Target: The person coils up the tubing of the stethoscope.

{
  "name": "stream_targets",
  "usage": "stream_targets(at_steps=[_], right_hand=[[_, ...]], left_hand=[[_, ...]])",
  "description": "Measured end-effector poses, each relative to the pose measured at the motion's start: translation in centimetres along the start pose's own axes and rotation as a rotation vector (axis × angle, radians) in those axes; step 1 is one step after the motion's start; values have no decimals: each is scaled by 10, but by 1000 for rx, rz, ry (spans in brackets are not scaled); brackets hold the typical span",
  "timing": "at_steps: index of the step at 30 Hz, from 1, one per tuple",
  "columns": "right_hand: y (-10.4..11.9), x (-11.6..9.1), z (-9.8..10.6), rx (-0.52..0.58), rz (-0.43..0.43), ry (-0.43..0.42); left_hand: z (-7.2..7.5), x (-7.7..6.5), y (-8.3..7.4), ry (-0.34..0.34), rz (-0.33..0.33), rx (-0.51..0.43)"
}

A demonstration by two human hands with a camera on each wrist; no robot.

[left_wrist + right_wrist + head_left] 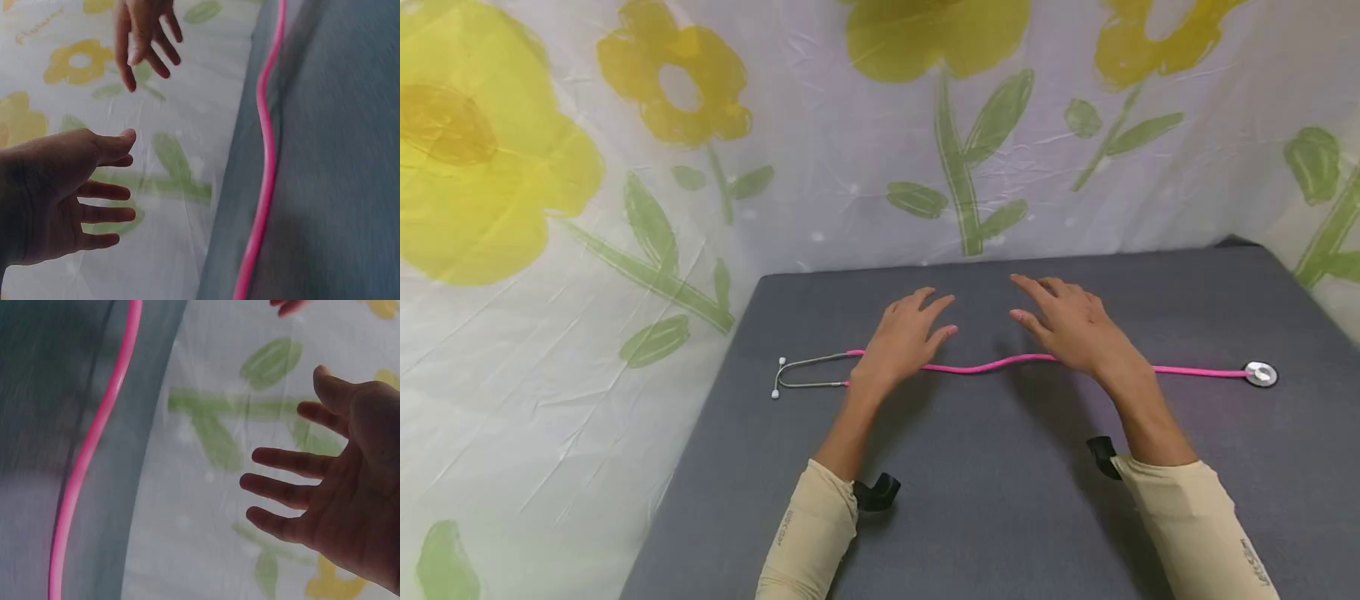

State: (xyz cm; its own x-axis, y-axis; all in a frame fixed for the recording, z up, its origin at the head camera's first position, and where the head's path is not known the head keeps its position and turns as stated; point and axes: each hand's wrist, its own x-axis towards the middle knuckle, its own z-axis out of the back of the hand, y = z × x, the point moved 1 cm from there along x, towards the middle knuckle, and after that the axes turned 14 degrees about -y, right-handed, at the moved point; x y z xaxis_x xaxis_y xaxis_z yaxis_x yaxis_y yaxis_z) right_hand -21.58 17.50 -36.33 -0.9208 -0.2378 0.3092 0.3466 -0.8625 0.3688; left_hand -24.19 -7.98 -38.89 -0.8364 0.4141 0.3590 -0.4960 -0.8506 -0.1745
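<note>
A stethoscope with pink tubing (977, 368) lies stretched left to right across the grey table. Its metal ear tubes with white tips (808, 385) point left, and the round silver chestpiece (1260, 374) is at the right end. Above the tubing's left part hovers my left hand (901, 337), fingers spread and holding nothing. My right hand (1075, 325) is held over the right part, also with fingers apart and nothing in it. Each hand hides a short stretch of tubing in the head view. Both wrist views show the pink tubing (265, 156) apart from the extended fingers (284, 490).
The grey table (985, 500) has its back edge against a white curtain (820, 167) printed with yellow flowers and green leaves. More of the curtain hangs along the left side. Black straps (877, 492) stick out beside the beige sleeves (812, 533).
</note>
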Motion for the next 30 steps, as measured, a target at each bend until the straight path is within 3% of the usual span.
stream_targets(at_steps=[8,15,24,30], right_hand=[[42,19,-34,114,66,21],[79,37,-58,193,96,18],[134,51,-102,242,177,70],[153,51,-121,253,198,125]], left_hand=[[10,-32,55,-19,109,14],[25,-56,97,-9,167,12],[22,-78,133,51,235,-18],[16,-91,152,117,259,-28]])
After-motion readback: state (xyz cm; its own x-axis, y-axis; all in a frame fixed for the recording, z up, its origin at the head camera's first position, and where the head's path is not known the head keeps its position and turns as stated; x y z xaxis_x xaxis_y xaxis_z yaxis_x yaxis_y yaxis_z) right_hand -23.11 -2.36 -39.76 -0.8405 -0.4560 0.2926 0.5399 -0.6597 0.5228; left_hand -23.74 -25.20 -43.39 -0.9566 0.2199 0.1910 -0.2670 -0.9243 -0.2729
